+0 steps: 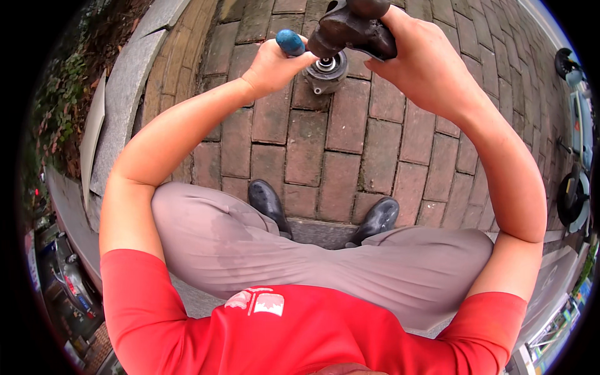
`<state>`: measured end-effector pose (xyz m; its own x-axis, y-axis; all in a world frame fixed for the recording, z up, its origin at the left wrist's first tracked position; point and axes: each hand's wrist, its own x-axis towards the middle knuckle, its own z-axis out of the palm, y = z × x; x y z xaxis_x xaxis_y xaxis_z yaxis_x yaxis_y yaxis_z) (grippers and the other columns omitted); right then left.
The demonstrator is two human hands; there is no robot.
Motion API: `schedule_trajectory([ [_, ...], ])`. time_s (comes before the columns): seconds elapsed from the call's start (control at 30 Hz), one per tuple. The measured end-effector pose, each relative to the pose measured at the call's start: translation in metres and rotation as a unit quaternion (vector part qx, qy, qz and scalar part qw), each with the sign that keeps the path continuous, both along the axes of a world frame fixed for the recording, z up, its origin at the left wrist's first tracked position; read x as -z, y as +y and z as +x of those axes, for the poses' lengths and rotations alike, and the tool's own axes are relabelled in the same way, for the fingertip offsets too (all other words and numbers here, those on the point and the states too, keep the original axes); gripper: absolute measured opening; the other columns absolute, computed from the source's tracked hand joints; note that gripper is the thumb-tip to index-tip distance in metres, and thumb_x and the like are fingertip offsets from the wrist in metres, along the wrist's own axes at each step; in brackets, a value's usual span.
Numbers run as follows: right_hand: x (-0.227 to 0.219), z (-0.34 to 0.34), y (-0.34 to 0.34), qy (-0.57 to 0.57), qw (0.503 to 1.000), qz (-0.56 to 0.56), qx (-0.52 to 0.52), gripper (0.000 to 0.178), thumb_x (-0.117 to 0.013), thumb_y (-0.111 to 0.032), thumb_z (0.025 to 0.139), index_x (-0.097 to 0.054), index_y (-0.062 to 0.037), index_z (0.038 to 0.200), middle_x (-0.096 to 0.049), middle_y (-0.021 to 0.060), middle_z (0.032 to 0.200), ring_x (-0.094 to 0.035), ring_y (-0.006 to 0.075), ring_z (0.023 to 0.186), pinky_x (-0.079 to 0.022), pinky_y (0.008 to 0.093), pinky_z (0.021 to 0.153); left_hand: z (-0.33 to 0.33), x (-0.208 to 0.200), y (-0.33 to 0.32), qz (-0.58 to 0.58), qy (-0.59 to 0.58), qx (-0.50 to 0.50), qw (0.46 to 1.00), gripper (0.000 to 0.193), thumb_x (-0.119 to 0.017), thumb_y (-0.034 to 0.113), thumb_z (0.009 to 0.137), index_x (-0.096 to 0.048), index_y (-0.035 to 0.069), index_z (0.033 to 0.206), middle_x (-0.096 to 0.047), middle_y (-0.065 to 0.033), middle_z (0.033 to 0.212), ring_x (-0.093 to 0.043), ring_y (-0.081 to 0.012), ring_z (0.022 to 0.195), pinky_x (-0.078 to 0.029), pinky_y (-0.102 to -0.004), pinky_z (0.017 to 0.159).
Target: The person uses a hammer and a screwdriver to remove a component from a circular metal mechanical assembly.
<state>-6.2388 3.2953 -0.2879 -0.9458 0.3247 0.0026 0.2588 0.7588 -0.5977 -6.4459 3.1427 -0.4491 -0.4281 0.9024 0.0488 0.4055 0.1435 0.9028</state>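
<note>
My left hand [275, 67] wraps a blue-ended handle [290, 42]; my right hand [431, 65] grips a bulky dark tool [353, 30]. Between them stands a round metal part [324, 80].

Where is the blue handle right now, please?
In the head view, the blue handle is near the top, left of centre, its rounded end poking from the left hand, beside the dark object in the right hand.

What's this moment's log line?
left hand: holds blue rounded handle; right hand: holds dark bulky object; between: round grey metal part; ground: reddish brick paving
</note>
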Motion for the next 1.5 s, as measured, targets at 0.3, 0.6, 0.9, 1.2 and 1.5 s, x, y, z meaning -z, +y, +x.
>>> schedule_trajectory([
  [0.3,-0.002,0.0,0.003,0.028,0.999,0.005,-0.024,0.023,-0.064,-0.01,0.084,-0.053,0.0026,0.1,-0.066,0.028,0.089,-0.064,0.0461,0.092,-0.051,0.0493,0.078,0.01,0.002,-0.006,-0.015,-0.023,-0.044,0.999,0.033,-0.084,0.032,0.081,-0.069,0.003,0.08,-0.067,0.0008,0.074,-0.055,-0.0061,0.069,-0.049,-0.027,0.066],
  [0.6,-0.003,-0.002,0.002,0.03,0.999,-0.008,-0.03,0.023,-0.063,-0.005,0.081,-0.055,0.0028,0.101,-0.066,0.0282,0.089,-0.064,0.0461,0.093,-0.051,0.0498,0.079,0.022,-0.01,-0.008,-0.008,-0.035,-0.043,0.998,0.028,-0.086,0.026,0.078,-0.075,0.003,0.09,-0.072,0.0005,0.082,-0.06,-0.0042,0.074,-0.051,-0.024,0.07],
  [0.9,-0.001,-0.005,0.0,0.04,0.998,-0.011,-0.04,0.024,-0.062,-0.003,0.08,-0.054,0.0033,0.102,-0.066,0.0285,0.089,-0.064,0.0457,0.095,-0.051,0.0495,0.08,0.015,0.0,-0.006,-0.035,-0.006,-0.037,0.999,0.029,-0.086,0.026,0.078,-0.074,0.003,0.09,-0.072,0.0005,0.082,-0.058,-0.0039,0.074,-0.051,-0.0246,0.07],
  [1.2,-0.011,-0.006,-0.003,0.034,0.998,-0.031,-0.043,0.021,-0.062,-0.002,0.08,-0.054,0.004,0.099,-0.066,0.0285,0.088,-0.064,0.0456,0.094,-0.051,0.0493,0.08,0.016,-0.015,-0.006,-0.023,-0.013,-0.037,0.999,0.025,-0.085,0.024,0.08,-0.074,0.004,0.091,-0.071,0.0025,0.083,-0.057,-0.0046,0.075,-0.05,-0.0258,0.072],
  [1.5,-0.011,-0.001,-0.009,0.07,0.995,0.002,-0.072,0.021,-0.063,-0.006,0.082,-0.052,0.0038,0.098,-0.065,0.0279,0.088,-0.064,0.046,0.091,-0.05,0.0498,0.078,0.017,-0.01,-0.011,-0.029,-0.058,0.022,0.998,0.023,-0.079,0.018,0.086,-0.069,0.004,0.102,-0.069,0.0009,0.095,-0.06,-0.0076,0.087,-0.05,-0.0254,0.08],
])
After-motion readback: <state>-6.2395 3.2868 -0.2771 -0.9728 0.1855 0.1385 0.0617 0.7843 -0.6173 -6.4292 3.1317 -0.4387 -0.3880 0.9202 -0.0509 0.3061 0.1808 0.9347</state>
